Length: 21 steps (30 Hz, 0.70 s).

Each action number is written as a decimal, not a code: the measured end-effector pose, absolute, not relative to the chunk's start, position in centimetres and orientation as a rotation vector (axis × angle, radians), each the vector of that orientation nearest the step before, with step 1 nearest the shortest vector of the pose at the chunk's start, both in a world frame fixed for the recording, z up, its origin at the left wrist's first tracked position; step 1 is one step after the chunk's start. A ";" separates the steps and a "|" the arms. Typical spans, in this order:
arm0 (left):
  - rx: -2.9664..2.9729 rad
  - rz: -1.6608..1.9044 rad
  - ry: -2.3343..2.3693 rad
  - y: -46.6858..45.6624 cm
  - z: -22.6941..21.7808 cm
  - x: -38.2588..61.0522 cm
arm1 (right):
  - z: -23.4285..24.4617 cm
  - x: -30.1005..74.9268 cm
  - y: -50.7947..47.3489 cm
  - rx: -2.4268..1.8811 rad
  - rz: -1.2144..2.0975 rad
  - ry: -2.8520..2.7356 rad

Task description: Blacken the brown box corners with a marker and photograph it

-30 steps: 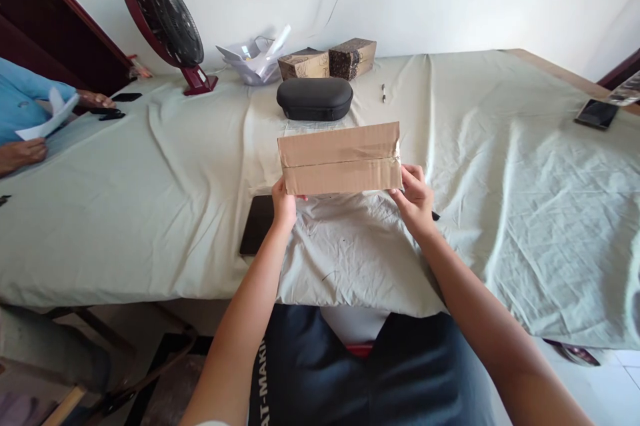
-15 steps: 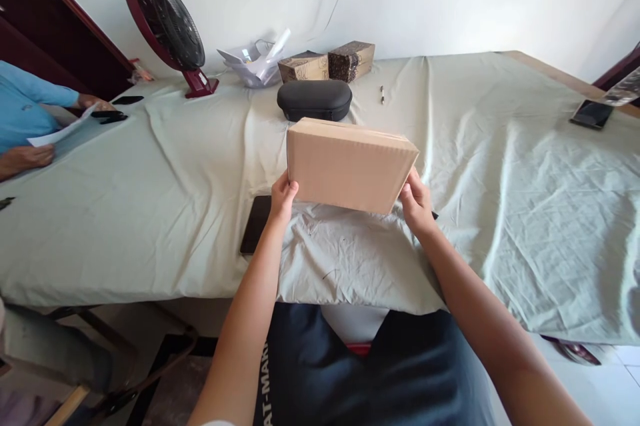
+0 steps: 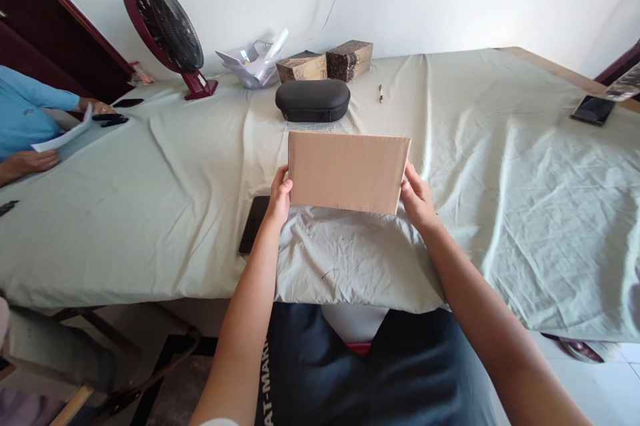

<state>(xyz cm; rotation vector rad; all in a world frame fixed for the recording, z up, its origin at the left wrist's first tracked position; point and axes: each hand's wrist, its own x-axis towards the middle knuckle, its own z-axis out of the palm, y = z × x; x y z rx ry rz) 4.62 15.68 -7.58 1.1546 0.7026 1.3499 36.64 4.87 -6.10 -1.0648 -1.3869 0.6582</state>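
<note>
A plain brown cardboard box (image 3: 349,171) is held just above the cloth-covered table (image 3: 500,166), its broad blank face turned towards me. My left hand (image 3: 278,198) grips its left end with the fingers wrapped behind. My right hand (image 3: 416,197) grips its right end the same way. A dark flat phone-like slab (image 3: 252,233) lies on the cloth just left of my left hand.
Behind the box lie a black oval case (image 3: 313,100), two patterned boxes (image 3: 325,63), a white bag (image 3: 250,63), a pen (image 3: 381,93) and a red fan (image 3: 167,26). A phone (image 3: 591,109) lies far right. A person in a blue sleeve (image 3: 25,113) holds paper at left.
The box has been turned in my hands: the taped seam faced me a second ago, then a corner tilted up, and now a plain face sits squarely towards me, slightly lower.
</note>
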 end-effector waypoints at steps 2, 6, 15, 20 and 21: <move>1.108 1.345 0.745 15.7 -7.9 4.5 | -6.0 36.4 4.8 -1.039 0.675 -1.369; 1.104 1.327 0.711 15.8 -8.5 4.4 | -6.1 36.0 4.9 -0.931 0.844 -1.361; 1.312 1.309 0.622 15.4 -8.5 5.2 | -6.9 36.9 5.7 -1.013 0.863 -1.259; 1.376 1.325 0.527 15.2 -7.8 5.1 | -6.3 36.9 5.4 -1.024 0.994 -1.219; 1.407 1.308 0.551 15.2 -7.6 5.1 | -6.0 36.8 5.2 -1.032 1.003 -1.199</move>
